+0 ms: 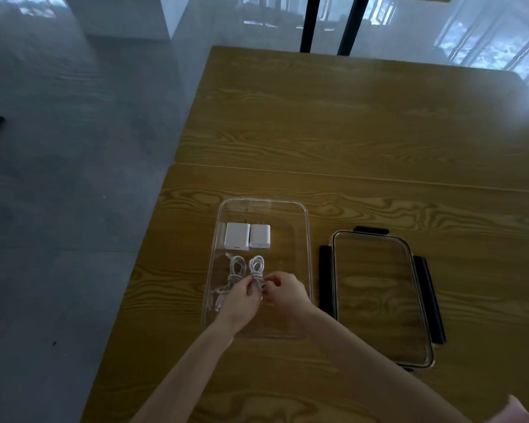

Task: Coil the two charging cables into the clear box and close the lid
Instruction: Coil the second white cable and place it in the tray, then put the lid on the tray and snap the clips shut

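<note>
Both hands, left hand [242,296] and right hand [283,290], pinch second cable [256,270] in box [308,239]; next release, fetch right-side lid [379,297].

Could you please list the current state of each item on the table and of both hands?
clear box: open
lid: off, flat beside box
left cable: coiled, in box
right cable: coiled, held
two chargers: in box, side by side
left hand: gripping right cable
right hand: pinching right cable

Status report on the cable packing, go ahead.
Both hands, left hand and right hand, on second cable inside clear box. First cable coiled inside. Lid off, beside box. Nothing obstructing.
</note>
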